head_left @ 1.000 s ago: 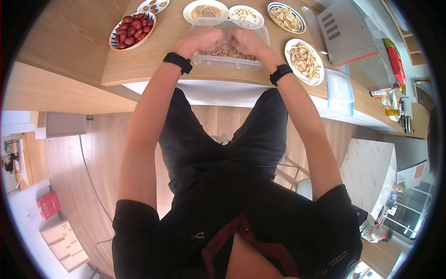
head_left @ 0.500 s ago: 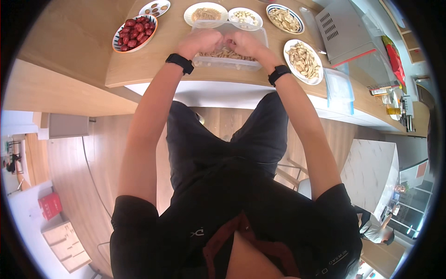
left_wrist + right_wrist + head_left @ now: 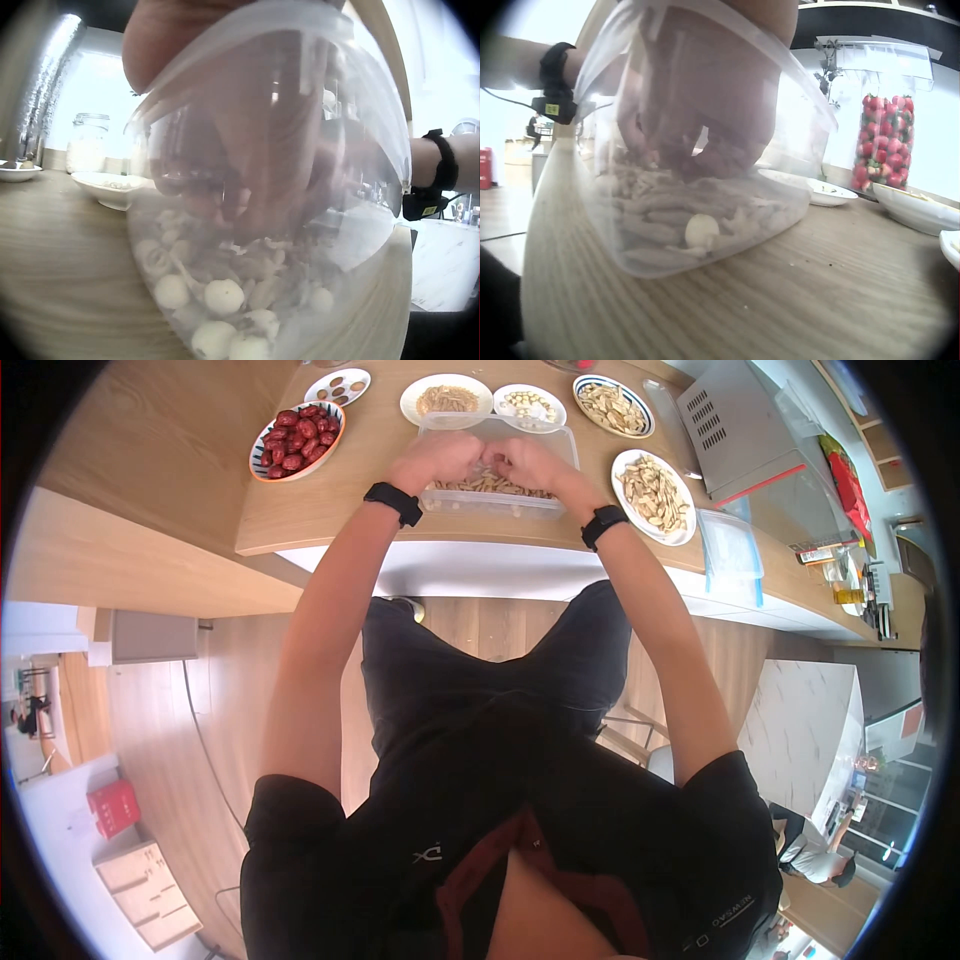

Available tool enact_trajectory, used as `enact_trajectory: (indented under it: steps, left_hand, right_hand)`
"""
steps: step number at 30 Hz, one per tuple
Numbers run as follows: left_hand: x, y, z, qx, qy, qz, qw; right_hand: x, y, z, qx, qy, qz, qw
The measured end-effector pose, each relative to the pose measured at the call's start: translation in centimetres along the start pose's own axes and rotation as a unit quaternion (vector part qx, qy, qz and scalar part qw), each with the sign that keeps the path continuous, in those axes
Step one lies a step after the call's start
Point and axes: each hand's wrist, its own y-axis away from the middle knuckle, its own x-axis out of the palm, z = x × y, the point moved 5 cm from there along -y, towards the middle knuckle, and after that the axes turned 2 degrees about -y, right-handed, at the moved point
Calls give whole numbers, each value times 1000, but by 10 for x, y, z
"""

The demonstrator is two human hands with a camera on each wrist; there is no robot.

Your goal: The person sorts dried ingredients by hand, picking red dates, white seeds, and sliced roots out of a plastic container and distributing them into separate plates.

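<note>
A clear plastic container (image 3: pixel 500 506) stands near the table's front edge, with pale brown dried strips (image 3: pixel 490 484) over its bottom. White balls (image 3: pixel 223 297) show through its wall in the left wrist view. Both hands reach into it from above, a black band on each wrist. My left hand (image 3: pixel 447 460) has its fingers curled low over the strips. Facing it, my right hand (image 3: pixel 532 466) pinches with thumb and fingers, fingertips right at the left hand's. They pinch a small piece between them, mostly hidden by the fingers; I cannot tell its kind.
Left stands a bowl of red dates (image 3: pixel 298 442) near a plate of round brown pieces (image 3: pixel 338 387). Behind are plates of shreds (image 3: pixel 447 400) and white pieces (image 3: pixel 529 405). Rightward are dried slices in a bowl (image 3: pixel 612 407) and on a plate (image 3: pixel 655 497), plus plastic bags (image 3: pixel 733 550).
Both hands stay in the container, and their fingertips have come closer together. The head view has shifted slightly, so the table things appear a little lower.
</note>
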Motion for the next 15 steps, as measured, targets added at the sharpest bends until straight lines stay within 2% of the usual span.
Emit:
enact_trajectory:
  steps: [2, 5, 8, 10, 13, 15]
  left_hand:
    - [4, 4, -4, -8, 9, 3, 1000]
    - [-6, 3, 0, -17, 65, -48, 997]
    - [-3, 2, 1, -14, 62, -4, 998]
    - [-4, 5, 0, -2, 79, -64, 995]
    - [-5, 3, 1, 18, 93, -82, 992]
    - [-5, 4, 1, 11, 93, -80, 992]
  right_hand:
    - [3, 6, 4, 0, 2, 6, 1000]
    - [-2, 4, 5, 15, 7, -8, 1000]
    - [1, 2, 3, 19, 7, 6, 1000]
    - [3, 3, 1, 14, 13, 0, 1000]
    - [0, 3, 3, -27, 13, -31, 999]
    - [0, 4, 4, -16, 3, -30, 999]
